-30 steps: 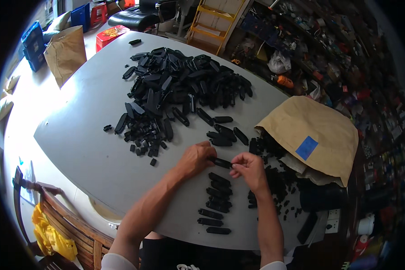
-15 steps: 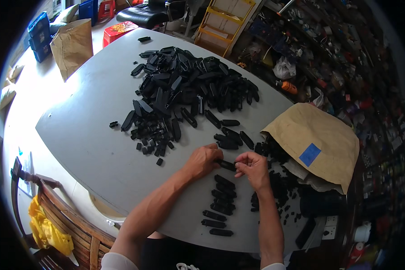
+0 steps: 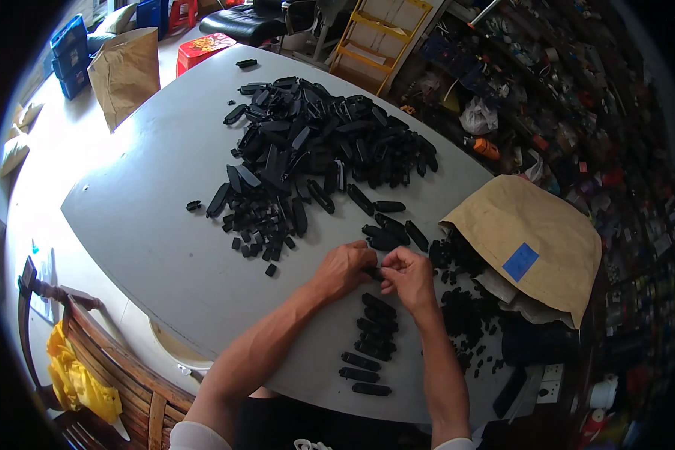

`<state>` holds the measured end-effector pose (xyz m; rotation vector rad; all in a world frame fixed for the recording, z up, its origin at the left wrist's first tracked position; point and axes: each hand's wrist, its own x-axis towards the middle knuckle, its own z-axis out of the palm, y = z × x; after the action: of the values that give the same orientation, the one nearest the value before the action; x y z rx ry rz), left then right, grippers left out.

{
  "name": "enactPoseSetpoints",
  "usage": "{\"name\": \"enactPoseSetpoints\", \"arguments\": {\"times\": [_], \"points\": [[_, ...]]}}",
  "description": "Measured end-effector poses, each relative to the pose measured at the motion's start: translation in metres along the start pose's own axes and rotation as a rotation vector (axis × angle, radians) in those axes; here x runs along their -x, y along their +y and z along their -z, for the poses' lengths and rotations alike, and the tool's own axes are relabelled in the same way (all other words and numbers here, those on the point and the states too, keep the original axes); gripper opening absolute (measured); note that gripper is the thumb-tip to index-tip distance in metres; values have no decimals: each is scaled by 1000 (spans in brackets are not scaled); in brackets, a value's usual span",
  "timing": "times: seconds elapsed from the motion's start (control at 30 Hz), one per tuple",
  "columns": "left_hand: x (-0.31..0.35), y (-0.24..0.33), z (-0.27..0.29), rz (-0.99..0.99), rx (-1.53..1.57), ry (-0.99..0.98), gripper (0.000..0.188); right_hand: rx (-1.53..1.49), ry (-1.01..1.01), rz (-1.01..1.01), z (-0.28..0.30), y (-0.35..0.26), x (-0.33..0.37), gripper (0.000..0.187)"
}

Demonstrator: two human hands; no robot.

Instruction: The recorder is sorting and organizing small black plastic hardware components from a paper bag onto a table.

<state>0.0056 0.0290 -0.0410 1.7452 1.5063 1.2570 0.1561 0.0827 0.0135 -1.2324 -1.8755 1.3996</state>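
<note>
Between my hands is a long, narrow black plastic piece, mostly covered by my fingers. My left hand is closed around its left part. The fingertips of my right hand pinch at its right part, and whether they also hold a small part I cannot make out. Just beyond my hands lie several similar black pieces. Nearer to me, a column of elongated black pieces runs down the table between my forearms.
A large heap of black plastic pieces covers the far middle of the grey table, with small black blocks at its near side. On the right, a brown paper bag lies beside many tiny black parts. A wooden chair stands at left.
My right hand has moved left, closer to my left hand, and now covers more of the black piece. The whole view has shifted slightly.
</note>
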Motion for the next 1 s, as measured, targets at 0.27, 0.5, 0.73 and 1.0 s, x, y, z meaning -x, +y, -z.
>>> {"name": "enactPoseSetpoints", "arguments": {"times": [0.27, 0.5, 0.73, 1.0], "points": [[0, 3, 1, -32, -1, 38, 24, 235, -14, 30, -5, 3, -11, 8], [0, 0, 0, -10, 16, 24, 24, 452, -20, 167, -2, 13, -22, 10], [1, -5, -1, 4, -5, 28, 24, 739, -56, 180, -4, -7, -22, 19], [-5, 5, 0, 27, 32, 24, 27, 552, -112, -35, 17, 20, -21, 33]]}}
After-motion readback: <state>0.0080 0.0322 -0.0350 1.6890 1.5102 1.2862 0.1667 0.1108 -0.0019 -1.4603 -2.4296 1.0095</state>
